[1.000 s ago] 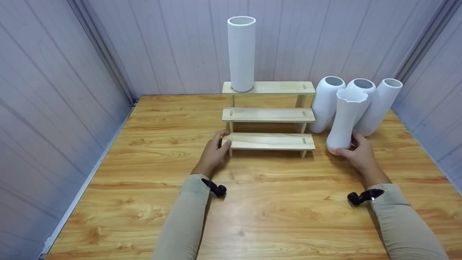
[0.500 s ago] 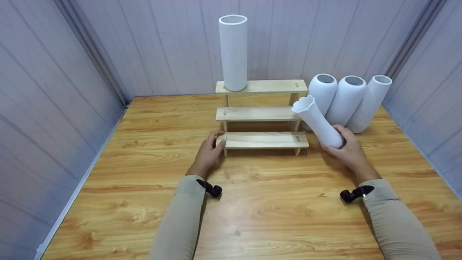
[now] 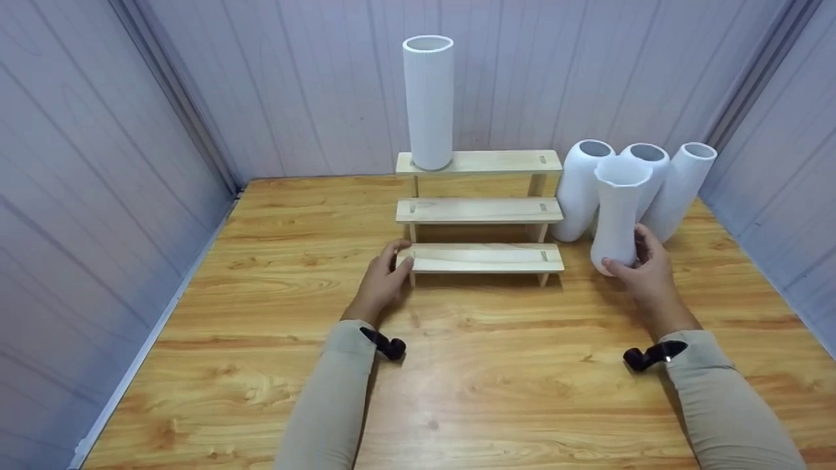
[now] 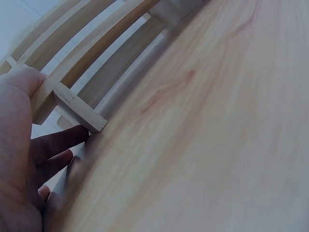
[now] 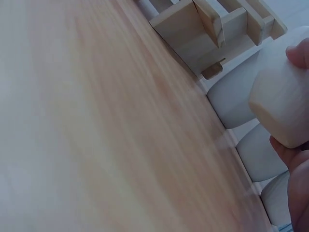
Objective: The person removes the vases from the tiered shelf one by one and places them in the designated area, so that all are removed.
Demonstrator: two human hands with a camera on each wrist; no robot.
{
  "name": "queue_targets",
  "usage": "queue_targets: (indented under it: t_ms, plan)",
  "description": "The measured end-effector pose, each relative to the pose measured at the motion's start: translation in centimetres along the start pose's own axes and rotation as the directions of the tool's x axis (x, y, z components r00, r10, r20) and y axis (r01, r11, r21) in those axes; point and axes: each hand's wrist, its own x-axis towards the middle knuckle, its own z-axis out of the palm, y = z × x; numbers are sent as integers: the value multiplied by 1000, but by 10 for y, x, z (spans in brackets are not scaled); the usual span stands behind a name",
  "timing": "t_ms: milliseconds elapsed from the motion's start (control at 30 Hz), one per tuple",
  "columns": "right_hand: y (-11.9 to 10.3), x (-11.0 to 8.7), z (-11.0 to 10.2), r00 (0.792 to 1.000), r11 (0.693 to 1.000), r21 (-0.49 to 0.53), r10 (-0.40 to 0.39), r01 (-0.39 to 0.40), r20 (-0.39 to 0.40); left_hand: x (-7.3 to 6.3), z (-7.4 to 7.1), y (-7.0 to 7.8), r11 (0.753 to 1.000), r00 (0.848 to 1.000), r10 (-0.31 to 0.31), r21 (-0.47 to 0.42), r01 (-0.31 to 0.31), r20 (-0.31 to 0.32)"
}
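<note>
My right hand (image 3: 650,281) grips a white vase (image 3: 617,215) with a scalloped rim and pinched waist by its lower body. It stands nearly upright in the head view. In the right wrist view the vase's base (image 5: 277,116) shows above the tabletop, with thumb and fingers on either side. My left hand (image 3: 382,281) holds the left end of a three-step wooden display stand (image 3: 480,258) at its lowest step. In the left wrist view the thumb lies on the board and the fingers reach to the stand's leg (image 4: 79,108). A tall white cylindrical vase (image 3: 429,104) stands on the top step, at left.
Three more white vases lean behind the held one: one beside the stand (image 3: 578,189), one partly hidden in the middle (image 3: 650,173), and a slim one on the right (image 3: 679,189). Panelled walls (image 3: 326,85) enclose the wooden table (image 3: 496,378) at the back and sides.
Half a second ago the scalloped vase tilted left toward the stand; it is now back near upright, further right, with the right hand. The left hand keeps its place on the stand.
</note>
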Motion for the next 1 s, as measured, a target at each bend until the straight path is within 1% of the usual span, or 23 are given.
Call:
queue_targets:
  t_ms: [100, 267, 433, 533, 633, 667, 833, 1000]
  plan:
    - [3, 1, -4, 1000, 999, -32, -8, 7, -20, 0, 1, -2, 1000, 1000, -1, 9, 1, -1]
    - [6, 0, -14, 999, 995, -92, -33, 31, -26, -1, 2, -3, 1000, 1000, -2, 12, 2, 3]
    - [8, 0, -22, 998, 996, -68, -59, 57, -17, -1, 2, -3, 1000, 1000, 10, -4, -10, 15]
    - [10, -1, -27, 998, 992, -119, -54, 50, -28, -1, 2, -3, 1000, 1000, 15, -7, -15, 21]
    - [12, -1, -33, 998, 975, -222, -38, 26, -53, -1, 2, -2, 1000, 1000, 16, 2, -16, 15]
    - [12, -2, -35, 998, 971, -240, -37, 22, -59, -1, 2, -1, 1000, 1000, 14, 5, -15, 14]
    - [12, -4, -41, 996, 959, -282, -23, -1, -84, 0, 0, 0, 1000, 1000, 17, 5, -17, 8]
    - [13, -3, -43, 996, 955, -295, 3, -30, -92, -1, -1, -1, 1000, 1000, 10, 10, -10, 5]
